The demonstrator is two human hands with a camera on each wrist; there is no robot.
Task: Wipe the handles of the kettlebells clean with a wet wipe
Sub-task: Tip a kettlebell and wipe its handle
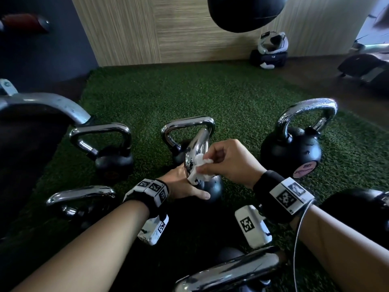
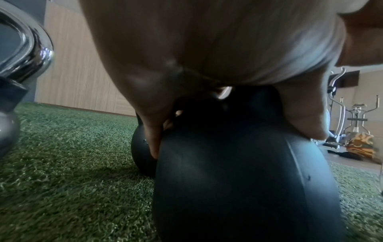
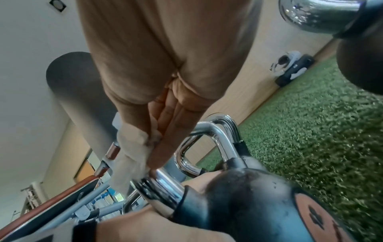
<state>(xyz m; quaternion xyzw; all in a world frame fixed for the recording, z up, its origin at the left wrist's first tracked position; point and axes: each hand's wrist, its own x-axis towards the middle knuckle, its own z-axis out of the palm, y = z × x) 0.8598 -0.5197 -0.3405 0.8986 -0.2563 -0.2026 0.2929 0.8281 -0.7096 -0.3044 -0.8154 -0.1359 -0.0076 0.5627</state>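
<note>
Centre kettlebell stands on the green turf, just below centre in the head view. Its black ball sits base down; its chrome handle rises from the ball toward 12 o'clock, leaning slightly to 1 o'clock. The loop is seen nearly edge-on, so its long axis runs roughly 6 to 12.

Left hand lies over the ball at about 9 o'clock of the handle base. In the left wrist view the thumb and fingers curl down either side of the ball, gripping it.

Right hand comes in from 3 o'clock. Its thumb and fingers pinch a crumpled white wet wipe and press it against the lower part of the handle's near leg. The right wrist view shows the wipe wrapped against the chrome just above the collar.

Second kettlebell stands directly behind at 12 o'clock, handle loop broadside to the camera. Third kettlebell stands at 10 o'clock. Fourth kettlebell, bearing a pink label, stands at 2 o'clock. Further chrome handles show at 6 and 8 o'clock; their bodies are mostly hidden.
</note>
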